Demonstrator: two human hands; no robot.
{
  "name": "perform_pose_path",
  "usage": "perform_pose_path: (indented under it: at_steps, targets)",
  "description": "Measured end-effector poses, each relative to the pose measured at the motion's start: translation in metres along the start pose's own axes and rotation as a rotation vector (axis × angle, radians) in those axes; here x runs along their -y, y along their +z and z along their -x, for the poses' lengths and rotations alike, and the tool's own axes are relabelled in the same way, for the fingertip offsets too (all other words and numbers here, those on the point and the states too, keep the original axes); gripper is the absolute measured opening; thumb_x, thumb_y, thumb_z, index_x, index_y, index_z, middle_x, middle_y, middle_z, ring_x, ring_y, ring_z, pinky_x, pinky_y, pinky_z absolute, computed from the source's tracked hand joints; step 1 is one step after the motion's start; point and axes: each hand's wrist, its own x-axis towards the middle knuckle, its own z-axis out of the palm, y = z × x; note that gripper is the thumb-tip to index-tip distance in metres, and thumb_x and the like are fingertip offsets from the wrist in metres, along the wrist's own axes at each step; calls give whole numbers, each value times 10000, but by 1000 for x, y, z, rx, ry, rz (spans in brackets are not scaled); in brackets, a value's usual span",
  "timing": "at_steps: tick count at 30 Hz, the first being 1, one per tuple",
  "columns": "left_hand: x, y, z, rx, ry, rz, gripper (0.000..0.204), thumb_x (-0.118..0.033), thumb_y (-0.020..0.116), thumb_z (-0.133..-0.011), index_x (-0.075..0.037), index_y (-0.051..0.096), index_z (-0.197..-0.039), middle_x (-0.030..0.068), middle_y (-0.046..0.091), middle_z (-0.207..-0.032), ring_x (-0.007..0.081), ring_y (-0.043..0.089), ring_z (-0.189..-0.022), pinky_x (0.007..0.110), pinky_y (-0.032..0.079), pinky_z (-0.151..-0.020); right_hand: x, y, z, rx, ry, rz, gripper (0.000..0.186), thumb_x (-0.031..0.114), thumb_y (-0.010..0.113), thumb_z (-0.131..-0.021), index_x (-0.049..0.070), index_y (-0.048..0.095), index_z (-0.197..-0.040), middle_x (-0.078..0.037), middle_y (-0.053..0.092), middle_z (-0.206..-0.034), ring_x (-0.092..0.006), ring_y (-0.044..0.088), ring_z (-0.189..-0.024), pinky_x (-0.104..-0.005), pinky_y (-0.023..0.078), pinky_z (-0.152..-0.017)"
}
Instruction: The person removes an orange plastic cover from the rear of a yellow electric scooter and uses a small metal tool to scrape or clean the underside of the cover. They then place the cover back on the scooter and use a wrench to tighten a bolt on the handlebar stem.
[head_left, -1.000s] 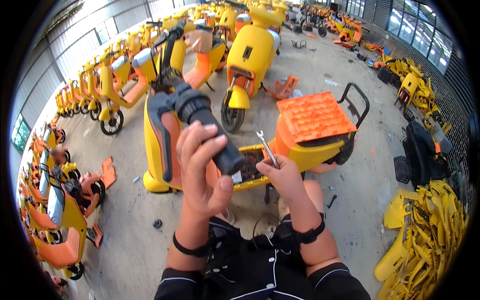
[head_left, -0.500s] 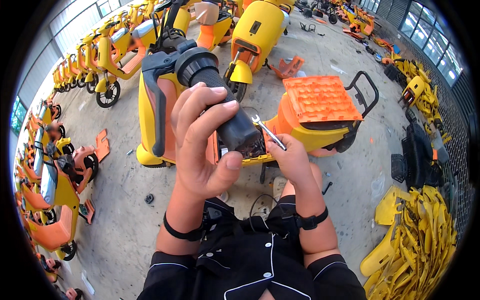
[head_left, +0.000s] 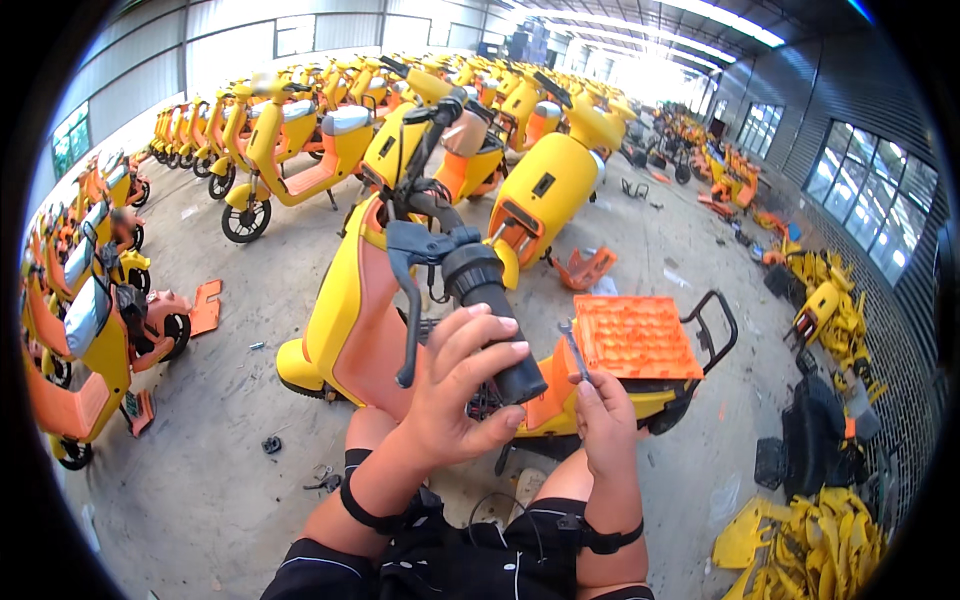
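Note:
My left hand (head_left: 465,385) curls around the black handlebar grip (head_left: 522,380) of a yellow and orange scooter (head_left: 345,290). Its fingers lie over the top, with the thumb near the grip's end. Just left of the hand, a black brake lever (head_left: 410,335) hangs down from the handlebar. Between thumb and fingers, my right hand (head_left: 608,425) pinches a small silver open-end wrench (head_left: 574,350), jaw pointing up, held apart from the grip. Behind the wrench, an orange ribbed panel (head_left: 638,338) lies on the rear of the scooter.
Rows of yellow scooters (head_left: 262,150) stand at the far left and back. At right lie a heap of yellow panels (head_left: 810,550) and black parts (head_left: 815,430) along the wall. An orange broken piece (head_left: 585,268) and a small black part (head_left: 271,445) rest on the concrete floor.
The view has tilted up, bringing more of the hall in. My left hand stays on the grip. The wrench in my right hand has swung more upright and sits farther from the grip.

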Motion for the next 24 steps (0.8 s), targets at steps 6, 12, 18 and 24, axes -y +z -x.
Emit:
perform_pose_path:
  at_steps: [6, 12, 18, 24]
  targets:
    - [-11, 3, 0, -39, -45, 30, 620, -101, 794, -695, -116, 591, -1281, 107, 562, -1343, 364, 456, -1351, 480, 367, -1105, 36, 14, 0, 29, -200, 134, 210, 154, 551, -1040, 0, 619, -1166, 38, 521, -753, -27, 430, -622, -180, 332, -557]
    - [-8, 2, 5, -9, -36, -3, 662, -72, 765, -689, -118, 566, -1318, 106, 534, -1383, 363, 432, -1372, 503, 329, -1137, 74, 29, -8, 90, -403, 361, 175, 98, 581, -1020, -20, 641, -1134, 9, 587, -823, -57, 527, -734, -220, 444, -664]
    - [-8, -2, 13, -125, 7, -55, 605, -5, 745, -711, -92, 573, -1284, 132, 576, -1320, 370, 561, -1201, 479, 457, -999, 127, 50, -25, 270, -585, 581, 154, 83, 607, -993, 7, 650, -1120, -53, 626, -801, -108, 566, -707, -259, 457, -649]
    - [7, -17, 60, -364, -215, -115, 488, 22, 726, -788, -2, 558, -1247, 162, 612, -1122, 290, 629, -961, 378, 517, -862, 155, 65, -32, 442, -767, 727, 115, 20, 640, -933, -4, 677, -1039, -123, 684, -869, -222, 648, -749, -314, 507, -695]
